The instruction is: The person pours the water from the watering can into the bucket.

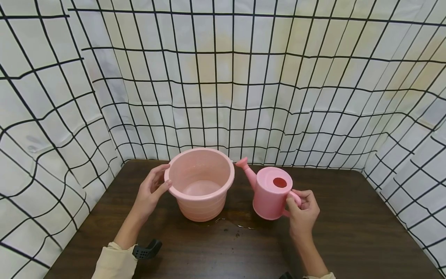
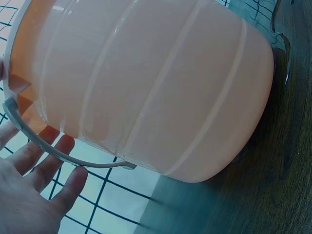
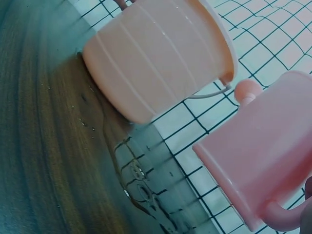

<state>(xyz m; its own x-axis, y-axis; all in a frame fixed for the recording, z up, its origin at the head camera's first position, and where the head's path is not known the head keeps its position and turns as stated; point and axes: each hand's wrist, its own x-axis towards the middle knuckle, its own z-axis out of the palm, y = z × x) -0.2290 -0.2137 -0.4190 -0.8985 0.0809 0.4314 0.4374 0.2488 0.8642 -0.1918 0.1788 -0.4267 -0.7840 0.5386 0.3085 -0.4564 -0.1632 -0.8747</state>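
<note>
A pale pink bucket (image 1: 202, 207) stands upright at the middle of the dark wooden table. At its left side my left hand (image 1: 150, 190) holds the rim with thumb and fingers. In the left wrist view, several fingers lie by the bucket's thin carrying handle (image 2: 63, 154), which hangs down along the outside. To the right, a pink watering can (image 1: 270, 197) is gripped by its handle in my right hand (image 1: 304, 212). Its spout (image 1: 249, 174) points left, with the rose near the bucket's rim. A round opening (image 1: 280, 182) shows in the can's top.
A thin puddle of water (image 3: 141, 192) and a few drops lie on the table (image 1: 348, 217) between the bucket and the can. White cloth walls behind black wire grid (image 1: 223, 89) enclose the table at the back and sides. A black band (image 1: 147, 250) sits at my left wrist.
</note>
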